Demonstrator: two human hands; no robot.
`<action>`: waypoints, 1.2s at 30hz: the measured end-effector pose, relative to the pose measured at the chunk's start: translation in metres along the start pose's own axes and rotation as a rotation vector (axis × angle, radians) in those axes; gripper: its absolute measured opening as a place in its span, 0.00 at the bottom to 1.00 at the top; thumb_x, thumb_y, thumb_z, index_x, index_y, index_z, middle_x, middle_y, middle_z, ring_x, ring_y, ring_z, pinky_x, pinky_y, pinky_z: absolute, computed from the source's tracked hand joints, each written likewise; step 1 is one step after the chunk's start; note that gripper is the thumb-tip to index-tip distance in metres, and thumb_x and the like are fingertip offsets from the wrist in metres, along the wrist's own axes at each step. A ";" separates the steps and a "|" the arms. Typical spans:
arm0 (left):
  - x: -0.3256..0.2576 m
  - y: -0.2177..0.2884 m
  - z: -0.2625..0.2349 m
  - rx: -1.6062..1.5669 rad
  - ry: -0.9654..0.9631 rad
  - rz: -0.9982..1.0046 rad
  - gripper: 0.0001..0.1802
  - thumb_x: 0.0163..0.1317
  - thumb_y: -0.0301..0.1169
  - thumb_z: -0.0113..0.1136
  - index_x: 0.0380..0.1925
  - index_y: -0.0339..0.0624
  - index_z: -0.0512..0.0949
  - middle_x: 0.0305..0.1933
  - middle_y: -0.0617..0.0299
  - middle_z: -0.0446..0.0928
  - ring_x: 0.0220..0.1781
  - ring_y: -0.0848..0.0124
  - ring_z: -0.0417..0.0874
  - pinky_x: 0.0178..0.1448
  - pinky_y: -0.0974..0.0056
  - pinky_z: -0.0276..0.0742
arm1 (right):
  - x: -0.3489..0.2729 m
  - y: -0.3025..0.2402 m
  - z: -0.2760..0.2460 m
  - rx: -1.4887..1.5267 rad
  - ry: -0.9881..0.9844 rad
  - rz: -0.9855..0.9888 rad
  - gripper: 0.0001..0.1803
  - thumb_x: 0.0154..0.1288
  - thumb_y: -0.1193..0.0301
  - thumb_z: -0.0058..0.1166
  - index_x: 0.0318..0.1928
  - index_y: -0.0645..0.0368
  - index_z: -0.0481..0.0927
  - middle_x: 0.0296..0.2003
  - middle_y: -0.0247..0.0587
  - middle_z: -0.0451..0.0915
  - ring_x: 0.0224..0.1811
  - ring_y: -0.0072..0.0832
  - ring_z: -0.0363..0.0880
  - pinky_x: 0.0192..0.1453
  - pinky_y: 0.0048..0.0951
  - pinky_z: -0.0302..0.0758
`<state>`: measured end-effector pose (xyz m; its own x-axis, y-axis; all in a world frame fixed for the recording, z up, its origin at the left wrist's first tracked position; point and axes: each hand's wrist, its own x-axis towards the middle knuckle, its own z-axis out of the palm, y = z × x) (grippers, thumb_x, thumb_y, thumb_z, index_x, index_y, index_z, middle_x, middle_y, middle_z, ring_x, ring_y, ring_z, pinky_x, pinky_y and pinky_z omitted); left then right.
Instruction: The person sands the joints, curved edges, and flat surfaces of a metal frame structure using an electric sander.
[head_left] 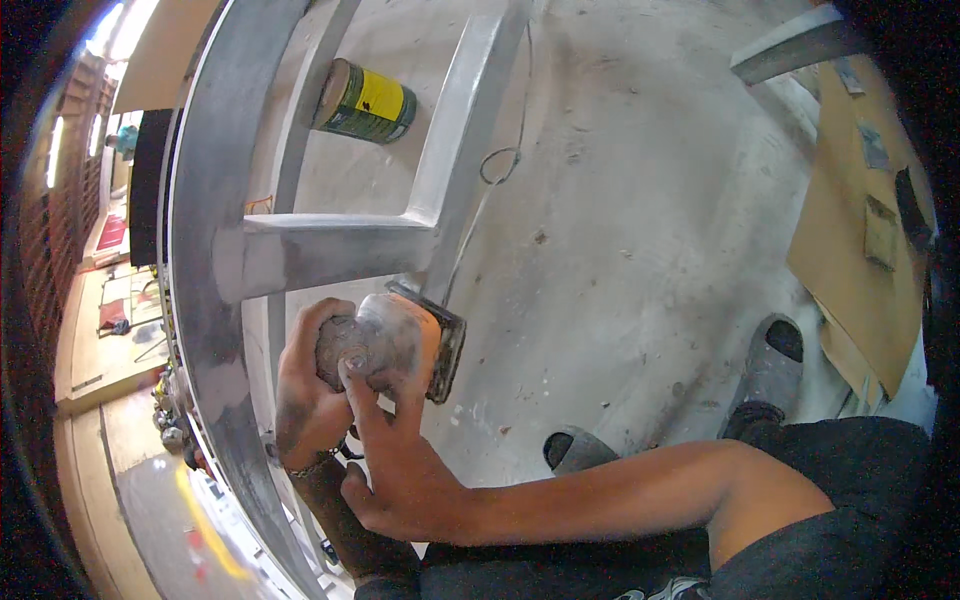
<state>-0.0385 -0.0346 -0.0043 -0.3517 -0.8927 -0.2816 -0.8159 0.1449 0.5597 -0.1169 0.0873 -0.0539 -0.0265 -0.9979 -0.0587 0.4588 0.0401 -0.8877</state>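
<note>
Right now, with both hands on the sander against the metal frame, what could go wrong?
1. The thin cord loops loosely beside the frame; it might snag.
2. The right hand has fingers close to the sander pad's edge; a slip could graze them.
3. The can lies on its side on the floor near the frame and may roll.
</note>
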 end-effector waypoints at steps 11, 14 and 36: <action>-0.003 0.006 -0.001 -0.079 -0.061 -0.044 0.35 0.46 0.25 0.78 0.57 0.42 0.75 0.46 0.58 0.79 0.46 0.70 0.82 0.51 0.63 0.80 | -0.008 -0.004 0.001 0.035 0.036 -0.016 0.55 0.58 0.79 0.58 0.80 0.66 0.37 0.67 0.71 0.45 0.58 0.61 0.73 0.68 0.45 0.74; -0.001 0.006 0.001 -0.032 -0.040 -0.040 0.35 0.46 0.25 0.78 0.57 0.42 0.75 0.46 0.57 0.80 0.46 0.69 0.82 0.51 0.62 0.80 | -0.005 -0.005 0.001 0.067 0.020 0.015 0.55 0.58 0.79 0.58 0.80 0.66 0.37 0.68 0.70 0.45 0.59 0.61 0.72 0.67 0.45 0.74; -0.005 0.013 0.003 0.010 -0.083 0.060 0.36 0.42 0.25 0.78 0.56 0.42 0.75 0.47 0.54 0.79 0.45 0.67 0.82 0.50 0.60 0.80 | -0.019 -0.012 -0.003 -0.061 0.019 0.062 0.55 0.59 0.78 0.58 0.79 0.68 0.37 0.67 0.67 0.45 0.63 0.58 0.68 0.69 0.45 0.71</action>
<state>-0.0485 -0.0267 0.0016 -0.4363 -0.8440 -0.3119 -0.7968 0.2014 0.5696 -0.1246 0.1060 -0.0431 -0.0168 -0.9924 -0.1222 0.4053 0.1050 -0.9081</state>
